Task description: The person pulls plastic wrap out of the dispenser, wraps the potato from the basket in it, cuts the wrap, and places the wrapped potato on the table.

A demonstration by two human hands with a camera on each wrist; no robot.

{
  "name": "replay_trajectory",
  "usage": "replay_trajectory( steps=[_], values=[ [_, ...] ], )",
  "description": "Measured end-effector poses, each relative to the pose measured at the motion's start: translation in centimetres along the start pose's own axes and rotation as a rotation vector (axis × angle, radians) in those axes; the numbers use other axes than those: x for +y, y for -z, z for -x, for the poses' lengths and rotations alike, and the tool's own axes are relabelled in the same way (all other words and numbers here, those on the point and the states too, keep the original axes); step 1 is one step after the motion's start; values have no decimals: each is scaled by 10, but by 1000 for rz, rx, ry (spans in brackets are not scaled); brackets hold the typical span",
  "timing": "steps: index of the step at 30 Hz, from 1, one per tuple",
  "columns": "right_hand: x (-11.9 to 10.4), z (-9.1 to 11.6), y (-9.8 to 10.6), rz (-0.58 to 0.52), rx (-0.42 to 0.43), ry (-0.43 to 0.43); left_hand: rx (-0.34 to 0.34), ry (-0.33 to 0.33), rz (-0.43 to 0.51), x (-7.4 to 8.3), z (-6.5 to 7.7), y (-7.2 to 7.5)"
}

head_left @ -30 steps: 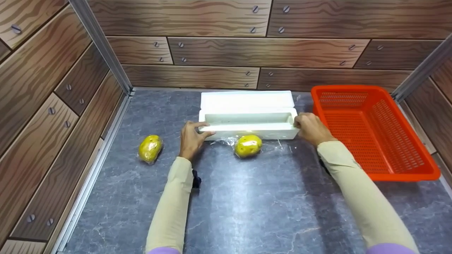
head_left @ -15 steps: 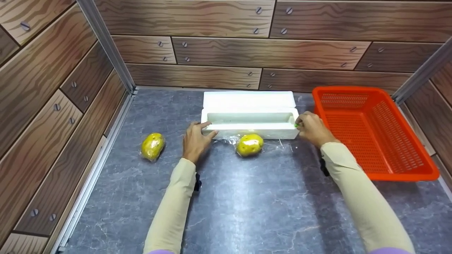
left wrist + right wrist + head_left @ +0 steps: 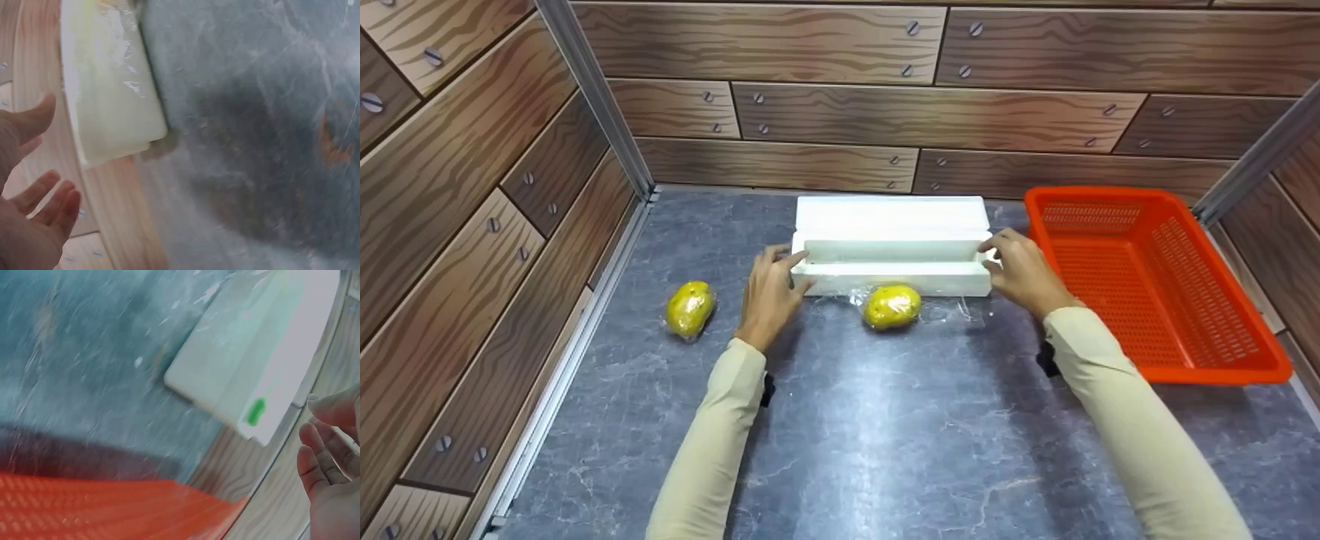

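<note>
A long white box (image 3: 892, 283) with its lid (image 3: 892, 214) tipped back stands at the back of the table. My left hand (image 3: 769, 296) is at its left end, fingers spread and thumb apart; in the left wrist view they hold nothing. At the right end is my right hand (image 3: 1024, 274), fingers loosely bent and, in the right wrist view, off the box. A small green piece (image 3: 256, 411) shows on the box's right end there. Clear film (image 3: 952, 309) sticks out along the box's front, with a yellow potato (image 3: 892, 306) by it.
On the left lies a second yellow potato (image 3: 689, 309), wrapped in shiny clear film. An orange-red plastic basket (image 3: 1222, 373) stands to the right, close beside my right hand. Wood-patterned walls (image 3: 825, 116) enclose the grey table (image 3: 840, 450) at the back and sides.
My right fingers have loosened from the box's right end, where a green bit showed between them half a second ago. My left fingers have lifted slightly and spread. Box and potatoes keep their places.
</note>
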State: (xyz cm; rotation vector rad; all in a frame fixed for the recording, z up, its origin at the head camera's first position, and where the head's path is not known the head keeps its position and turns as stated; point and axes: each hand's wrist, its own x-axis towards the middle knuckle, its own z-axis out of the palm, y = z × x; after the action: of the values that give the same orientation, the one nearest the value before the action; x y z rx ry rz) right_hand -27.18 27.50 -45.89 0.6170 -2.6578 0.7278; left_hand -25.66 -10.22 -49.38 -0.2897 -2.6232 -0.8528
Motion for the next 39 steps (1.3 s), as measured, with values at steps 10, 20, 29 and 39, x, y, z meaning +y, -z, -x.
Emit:
replay_trajectory(
  steps=[10, 20, 29, 39],
  values=[
    [-34, 14, -39, -105, -144, 31, -77, -289, 81, 51, 15, -21],
    [-41, 33, -89, -124, -115, 97, -367, -284, -37, 67, 23, -64],
    [-45, 44, -97, -155, -88, 37, -385, -275, -64, 64, 27, -72],
    [-49, 57, -92, -123, -114, 50, -365, -288, -128, 69, 44, -69]
  ],
)
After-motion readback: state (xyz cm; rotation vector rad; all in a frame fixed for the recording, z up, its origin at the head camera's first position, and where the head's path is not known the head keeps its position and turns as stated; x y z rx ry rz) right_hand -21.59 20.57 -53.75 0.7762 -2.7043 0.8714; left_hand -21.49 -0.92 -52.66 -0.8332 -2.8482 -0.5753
